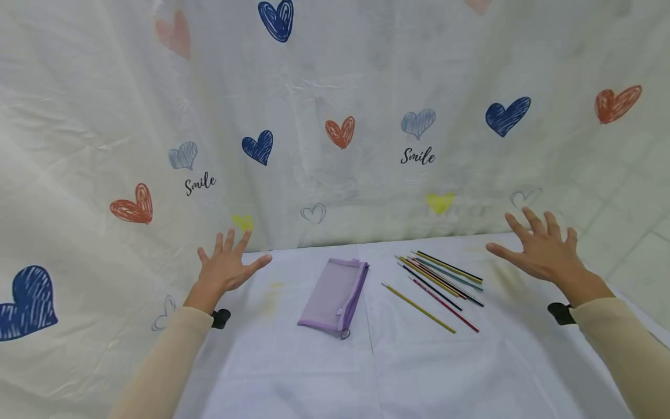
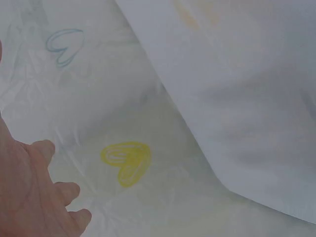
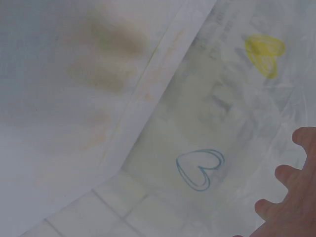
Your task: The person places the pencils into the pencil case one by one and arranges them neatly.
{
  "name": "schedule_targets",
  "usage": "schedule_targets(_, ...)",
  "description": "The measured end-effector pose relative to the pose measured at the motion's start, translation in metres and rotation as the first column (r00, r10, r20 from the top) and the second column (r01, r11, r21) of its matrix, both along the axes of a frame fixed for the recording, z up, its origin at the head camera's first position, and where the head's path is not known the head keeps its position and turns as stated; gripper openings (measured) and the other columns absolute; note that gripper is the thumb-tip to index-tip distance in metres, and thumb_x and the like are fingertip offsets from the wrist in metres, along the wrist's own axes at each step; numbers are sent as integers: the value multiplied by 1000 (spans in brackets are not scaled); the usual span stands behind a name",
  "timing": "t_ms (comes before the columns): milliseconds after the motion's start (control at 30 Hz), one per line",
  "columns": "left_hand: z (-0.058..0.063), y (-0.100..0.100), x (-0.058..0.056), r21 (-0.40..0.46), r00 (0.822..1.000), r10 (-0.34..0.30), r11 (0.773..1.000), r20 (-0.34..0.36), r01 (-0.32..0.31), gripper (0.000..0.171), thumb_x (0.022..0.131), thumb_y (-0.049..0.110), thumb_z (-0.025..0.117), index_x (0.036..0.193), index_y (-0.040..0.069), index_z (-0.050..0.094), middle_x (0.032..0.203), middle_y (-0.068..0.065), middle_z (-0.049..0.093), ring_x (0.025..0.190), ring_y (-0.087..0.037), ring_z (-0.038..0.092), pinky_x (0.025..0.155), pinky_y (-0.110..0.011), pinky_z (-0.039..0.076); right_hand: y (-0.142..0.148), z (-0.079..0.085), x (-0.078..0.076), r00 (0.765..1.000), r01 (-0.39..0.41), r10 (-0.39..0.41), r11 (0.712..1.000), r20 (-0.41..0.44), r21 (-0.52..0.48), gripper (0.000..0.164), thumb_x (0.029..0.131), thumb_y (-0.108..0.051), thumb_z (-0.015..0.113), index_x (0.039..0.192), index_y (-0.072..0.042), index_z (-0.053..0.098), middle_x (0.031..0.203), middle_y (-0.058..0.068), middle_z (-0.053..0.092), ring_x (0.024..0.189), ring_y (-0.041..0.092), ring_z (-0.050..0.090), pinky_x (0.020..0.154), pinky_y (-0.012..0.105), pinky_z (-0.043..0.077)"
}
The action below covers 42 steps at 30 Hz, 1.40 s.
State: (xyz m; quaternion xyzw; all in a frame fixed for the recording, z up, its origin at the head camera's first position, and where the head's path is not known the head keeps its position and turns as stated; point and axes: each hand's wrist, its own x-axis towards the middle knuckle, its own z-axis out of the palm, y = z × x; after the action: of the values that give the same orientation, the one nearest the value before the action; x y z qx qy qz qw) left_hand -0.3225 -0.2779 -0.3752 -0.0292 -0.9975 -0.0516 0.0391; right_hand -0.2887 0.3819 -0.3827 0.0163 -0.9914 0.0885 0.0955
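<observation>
Both hands hover over the table with fingers spread and nothing in them. My left hand [image 1: 224, 270] is above the table's left side, left of a purple mesh zip pouch [image 1: 333, 295] that lies flat. Above the right side is my right hand [image 1: 549, 253], right of a loose group of pencils [image 1: 439, 276]. Several thin pencils, black, yellow, teal and red, lie slanted side by side there. One yellow pencil [image 1: 419, 307] lies a little apart, nearer the pouch. In the wrist views, parts of the left hand [image 2: 29, 192] and right hand [image 3: 291, 197] show at the edges.
A white cloth [image 1: 293, 378] covers the table. Behind it hangs a pale curtain [image 1: 366, 75] printed with hearts and the word Smile. Tiled floor [image 3: 111, 207] shows past the table's corner in the right wrist view. Dark bands [image 1: 221, 318] sit at both wrists.
</observation>
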Motion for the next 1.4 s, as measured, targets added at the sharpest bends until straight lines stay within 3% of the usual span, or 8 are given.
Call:
schedule_targets(233, -3, 7, 12, -19, 999, -34, 999, -23, 33, 109, 83, 93, 29, 166, 25, 13, 172, -22, 2, 157, -50, 0, 109, -85, -7, -2, -2, 13, 999, 0, 2, 999, -35, 54, 106, 90, -77, 47, 166, -16, 4, 169, 28, -5, 150, 62, -11, 105, 88, -3)
schedule_targets(467, -15, 21, 30, -5, 996, -81, 997, -29, 81, 104, 85, 89, 35, 165, 24, 22, 173, -19, 3, 158, -47, -2, 110, -84, -5, -24, -9, 27, 999, -28, 30, 999, -31, 45, 103, 90, -75, 49, 165, -15, 11, 169, 28, 2, 149, 62, -2, 105, 87, 3)
schedule_targets(700, -39, 50, 40, 140, 986, -157, 976, -65, 164, 94, 90, 80, 46, 163, 23, 30, 173, -17, 11, 159, -44, 3, 115, -80, 1, -71, -5, 34, 985, -163, 165, 985, 42, -55, 98, 91, -68, 58, 163, -11, 23, 165, 29, 18, 143, 63, 18, 101, 83, 18)
schedule_targets(867, -56, 77, 43, 346, 965, -241, 901, -100, 261, 83, 94, 66, 55, 162, 24, 34, 172, -15, 19, 160, -40, 11, 119, -74, 8, -95, -11, 30, 954, -286, 300, 929, 23, -236, 90, 93, -52, 68, 161, -10, 28, 163, 28, 27, 143, 60, 23, 99, 83, 23)
schedule_targets(1067, -68, 101, 40, 593, 938, -324, 734, -122, 331, 73, 96, 54, 63, 160, 29, 37, 170, -4, 26, 158, -32, 22, 122, -65, 22, -114, -26, 25, 919, -365, 395, 834, -15, -414, 78, 97, -41, 67, 161, -13, 31, 164, 24, 30, 147, 54, 23, 103, 80, 26)
schedule_targets(1133, -71, 108, 38, 634, 931, -339, 692, -136, 344, 72, 95, 53, 64, 159, 30, 39, 169, -1, 29, 158, -28, 26, 123, -61, 24, -120, -31, 24, 907, -393, 418, 800, -48, -454, 77, 97, -38, 68, 161, -14, 32, 163, 22, 32, 148, 52, 25, 105, 77, 29)
schedule_targets(1267, -74, 122, 35, 663, 921, -373, 662, -112, 349, 74, 93, 54, 66, 158, 30, 40, 169, -1, 29, 158, -28, 25, 124, -60, 23, -132, -40, 22, 895, -417, 439, 752, -84, -510, 76, 96, -40, 69, 161, -20, 34, 164, 18, 34, 149, 48, 29, 108, 73, 31)
schedule_targets(1400, -78, 131, 33, 652, 897, -442, 675, -19, 346, 79, 92, 58, 66, 160, 32, 36, 172, -5, 21, 159, -33, 17, 123, -65, 18, -144, -49, 22, 890, -416, 449, 724, -82, -550, 76, 96, -42, 69, 161, -25, 34, 165, 13, 34, 150, 44, 32, 110, 70, 32)
